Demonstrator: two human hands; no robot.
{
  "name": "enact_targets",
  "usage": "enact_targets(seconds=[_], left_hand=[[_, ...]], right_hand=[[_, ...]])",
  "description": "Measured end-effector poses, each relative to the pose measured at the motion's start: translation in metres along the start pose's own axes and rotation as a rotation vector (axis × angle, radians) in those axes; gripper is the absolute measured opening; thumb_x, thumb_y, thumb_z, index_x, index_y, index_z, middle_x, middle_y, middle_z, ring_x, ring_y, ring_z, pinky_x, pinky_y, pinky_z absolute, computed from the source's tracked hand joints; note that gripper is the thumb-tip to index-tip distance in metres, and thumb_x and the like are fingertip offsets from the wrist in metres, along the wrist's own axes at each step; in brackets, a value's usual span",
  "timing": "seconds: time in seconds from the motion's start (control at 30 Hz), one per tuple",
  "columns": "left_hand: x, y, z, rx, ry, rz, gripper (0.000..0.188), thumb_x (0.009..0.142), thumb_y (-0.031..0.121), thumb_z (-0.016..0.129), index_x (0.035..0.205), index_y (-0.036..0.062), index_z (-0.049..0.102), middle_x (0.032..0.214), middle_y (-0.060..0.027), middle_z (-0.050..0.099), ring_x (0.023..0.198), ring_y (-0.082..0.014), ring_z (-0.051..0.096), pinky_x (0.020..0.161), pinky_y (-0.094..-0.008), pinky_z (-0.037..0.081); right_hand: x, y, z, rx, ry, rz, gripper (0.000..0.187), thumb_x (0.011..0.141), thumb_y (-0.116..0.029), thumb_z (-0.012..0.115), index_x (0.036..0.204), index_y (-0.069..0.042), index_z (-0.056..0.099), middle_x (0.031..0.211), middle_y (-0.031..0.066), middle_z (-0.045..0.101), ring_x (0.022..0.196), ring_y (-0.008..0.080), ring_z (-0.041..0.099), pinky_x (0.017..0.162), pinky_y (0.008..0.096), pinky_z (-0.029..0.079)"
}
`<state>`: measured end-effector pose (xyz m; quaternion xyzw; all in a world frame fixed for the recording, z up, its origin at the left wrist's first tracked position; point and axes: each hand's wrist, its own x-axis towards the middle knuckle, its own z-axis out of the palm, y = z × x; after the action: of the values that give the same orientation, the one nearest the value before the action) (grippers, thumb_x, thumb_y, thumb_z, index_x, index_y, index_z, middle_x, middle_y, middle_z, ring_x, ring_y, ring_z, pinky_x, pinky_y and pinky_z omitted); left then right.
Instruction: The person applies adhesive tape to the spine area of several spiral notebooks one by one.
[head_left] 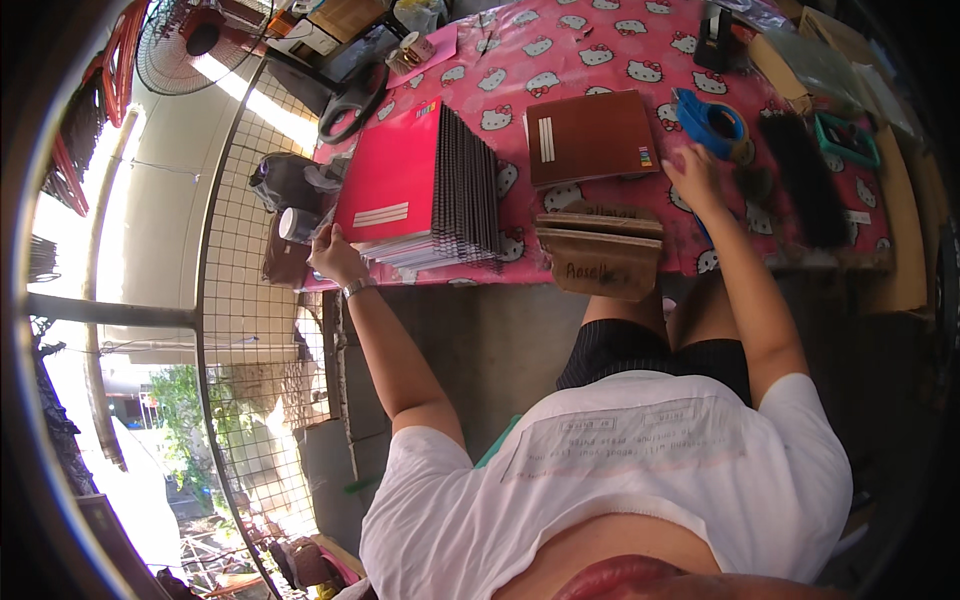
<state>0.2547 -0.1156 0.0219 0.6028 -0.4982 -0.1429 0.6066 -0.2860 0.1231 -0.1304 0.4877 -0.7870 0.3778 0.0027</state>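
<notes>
Beside white-labelled red notebooks (392, 180) is the left hand (338, 257); near a brown notebook (592, 135), the right hand (694, 178); whether fingers pinch anything is unclear.

Stacked spiral notebooks (466, 190), red cover (395, 170) uppermost

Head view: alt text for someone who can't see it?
A person's left hand is at the near-left corner of a stack of red spiral notebooks on a pink patterned tablecloth. Their right hand is beside a brown-covered notebook, near a blue tape dispenser.
</notes>
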Motion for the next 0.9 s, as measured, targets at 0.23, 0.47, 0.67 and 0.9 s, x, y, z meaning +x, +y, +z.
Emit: enact_targets(seconds=[0.23, 0.47, 0.67, 0.9], left_hand=[[-0.065, 0.052, 0.033, 0.308, 0.202, 0.026, 0.019, 0.091, 0.010, 0.065, 0.104, -0.0036, 0.067, 0.100, -0.0162, 0.071, 0.088, -0.0244, 0.068, 0.080, -0.0352, 0.053], [-0.042, -0.009, 0.025, 0.061, 0.121, 0.009, 0.020, 0.095, 0.011, 0.060, 0.106, -0.0049, 0.067, 0.098, -0.0135, 0.069, 0.088, -0.0231, 0.065, 0.078, -0.0337, 0.052], [-0.064, 0.010, 0.049, 0.113, 0.126, -0.035, 0.024, 0.096, 0.015, 0.059, 0.108, -0.0047, 0.066, 0.102, -0.0153, 0.068, 0.090, -0.0245, 0.065, 0.081, -0.0344, 0.052], [-0.040, -0.009, 0.027, 0.232, 0.080, 0.053, 0.027, 0.097, 0.016, 0.058, 0.113, -0.0044, 0.066, 0.106, -0.0156, 0.069, 0.093, -0.0250, 0.065, 0.082, -0.0349, 0.051]], right_hand=[[0.062, -0.021, 0.057, -0.209, -0.113, 0.396, 0.052, 0.082, -0.039, 0.076, 0.115, -0.001, 0.062, 0.118, 0.0227, 0.060, 0.108, 0.0407, 0.060, 0.092, 0.0468, 0.050], [0.059, -0.027, 0.064, -0.185, -0.155, 0.486, 0.055, 0.079, -0.038, 0.079, 0.114, 0.000, 0.059, 0.120, 0.0224, 0.058, 0.112, 0.0376, 0.059, 0.093, 0.0435, 0.052], [0.049, -0.022, 0.061, -0.237, 0.049, 0.439, 0.048, 0.077, -0.035, 0.080, 0.107, -0.003, 0.059, 0.116, 0.0188, 0.058, 0.108, 0.0358, 0.060, 0.090, 0.0442, 0.053], [0.046, -0.050, 0.059, -0.253, 0.061, 0.386, 0.047, 0.077, -0.029, 0.080, 0.109, -0.004, 0.056, 0.113, 0.0169, 0.056, 0.106, 0.0350, 0.060, 0.088, 0.0449, 0.052]])
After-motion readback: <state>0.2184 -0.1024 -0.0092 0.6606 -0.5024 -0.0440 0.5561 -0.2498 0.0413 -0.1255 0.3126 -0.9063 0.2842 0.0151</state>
